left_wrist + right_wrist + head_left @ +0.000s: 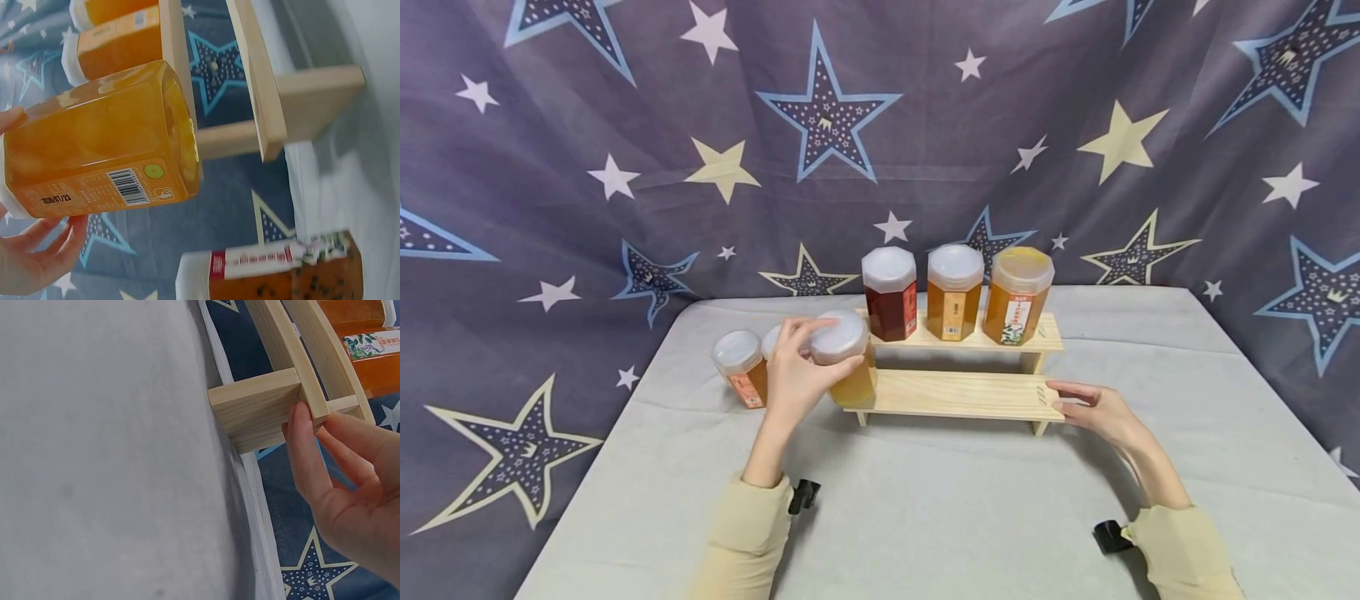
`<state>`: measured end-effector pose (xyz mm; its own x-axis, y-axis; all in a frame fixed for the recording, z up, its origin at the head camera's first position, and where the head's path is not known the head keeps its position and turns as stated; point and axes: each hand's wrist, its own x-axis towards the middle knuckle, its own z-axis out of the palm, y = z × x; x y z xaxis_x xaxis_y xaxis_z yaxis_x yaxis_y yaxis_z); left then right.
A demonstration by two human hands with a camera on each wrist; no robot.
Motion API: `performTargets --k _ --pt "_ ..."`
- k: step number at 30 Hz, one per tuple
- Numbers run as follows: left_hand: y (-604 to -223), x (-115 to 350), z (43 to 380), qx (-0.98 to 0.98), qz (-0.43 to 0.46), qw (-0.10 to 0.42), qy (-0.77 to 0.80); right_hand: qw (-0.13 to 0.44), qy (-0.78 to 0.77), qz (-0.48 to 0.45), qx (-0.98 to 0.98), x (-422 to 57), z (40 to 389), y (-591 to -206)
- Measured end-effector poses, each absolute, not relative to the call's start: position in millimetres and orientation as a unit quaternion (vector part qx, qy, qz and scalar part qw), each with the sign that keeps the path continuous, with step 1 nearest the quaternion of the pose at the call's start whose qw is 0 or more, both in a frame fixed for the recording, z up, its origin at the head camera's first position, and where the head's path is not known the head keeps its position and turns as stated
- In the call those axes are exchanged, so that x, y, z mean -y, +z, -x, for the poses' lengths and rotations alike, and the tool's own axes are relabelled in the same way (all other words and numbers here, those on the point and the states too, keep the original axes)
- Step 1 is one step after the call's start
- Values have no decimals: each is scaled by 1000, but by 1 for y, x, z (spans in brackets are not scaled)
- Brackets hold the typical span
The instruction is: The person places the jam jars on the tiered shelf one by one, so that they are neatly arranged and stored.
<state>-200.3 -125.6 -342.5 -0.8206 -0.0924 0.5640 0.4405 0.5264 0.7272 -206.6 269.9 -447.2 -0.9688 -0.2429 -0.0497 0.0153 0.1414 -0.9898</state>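
My left hand (793, 371) grips a jar of yellow-orange honey (856, 385) around its white lid. The jar is tilted beside the left end of the lower shelf (958, 393) of a two-step wooden rack; the left wrist view shows its label with a barcode (129, 186). My right hand (1108, 414) pinches the right end of that same shelf, thumb and fingers on the board's edge (315, 400). On the upper shelf (1051, 333) stand a dark red jar (889, 300), an amber jar (953, 302) and another amber jar with a white label (1017, 304).
Left of the rack a jar with a red-orange label (741, 367) stands on the grey-white tablecloth (925, 508). Another white-lidded jar (770, 340) is mostly hidden behind my left hand. A dark curtain with stars (925, 125) hangs behind the table.
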Motion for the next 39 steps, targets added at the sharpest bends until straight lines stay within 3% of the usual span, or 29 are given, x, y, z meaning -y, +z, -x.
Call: performTargets --k 39 --pt "-353 6 205 841 181 232 -454 93 -645 73 -755 -268 206 -446"
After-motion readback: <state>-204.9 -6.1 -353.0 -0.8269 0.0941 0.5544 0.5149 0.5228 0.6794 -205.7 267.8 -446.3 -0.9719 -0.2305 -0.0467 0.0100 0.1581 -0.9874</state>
